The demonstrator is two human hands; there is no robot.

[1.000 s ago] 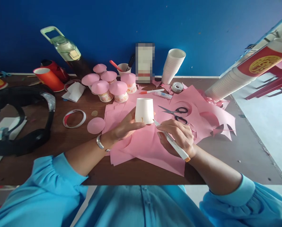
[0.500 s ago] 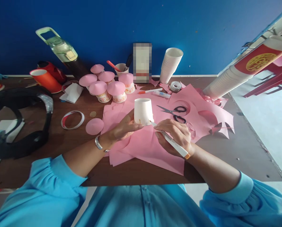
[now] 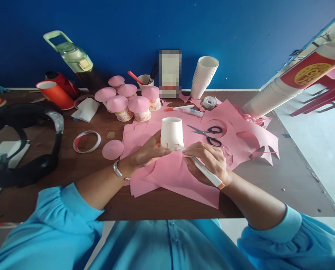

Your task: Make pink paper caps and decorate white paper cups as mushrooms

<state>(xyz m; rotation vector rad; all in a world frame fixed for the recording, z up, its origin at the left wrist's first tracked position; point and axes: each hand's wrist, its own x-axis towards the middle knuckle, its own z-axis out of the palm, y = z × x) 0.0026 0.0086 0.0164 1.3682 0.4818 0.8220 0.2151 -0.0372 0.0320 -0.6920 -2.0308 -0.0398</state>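
A white paper cup [image 3: 171, 132] is held above the pink paper by my left hand [image 3: 152, 150], its fingers around the cup's lower left side. Small golden-brown marks show near the cup's lower edge. My right hand [image 3: 208, 163] grips a white marker [image 3: 207, 172] with an orange end, its tip at the lower right of the cup. Under both hands lie overlapping pink paper sheets [image 3: 181, 183]. Black-handled scissors [image 3: 205, 132] rest open on the paper, just beyond my right hand.
Several decorated cups with pink cone tops [image 3: 139, 108] stand at the back left, near a bottle [image 3: 74, 56]. White stacked cups [image 3: 204, 77] stand by the wall. A tape ring [image 3: 87, 141] and black headgear [image 3: 24, 144] lie left; another cup stack [image 3: 277, 93] leans right.
The cup has shifted very slightly to the right in my left hand, and the marker tip remains at its lower edge. The view has moved slightly.
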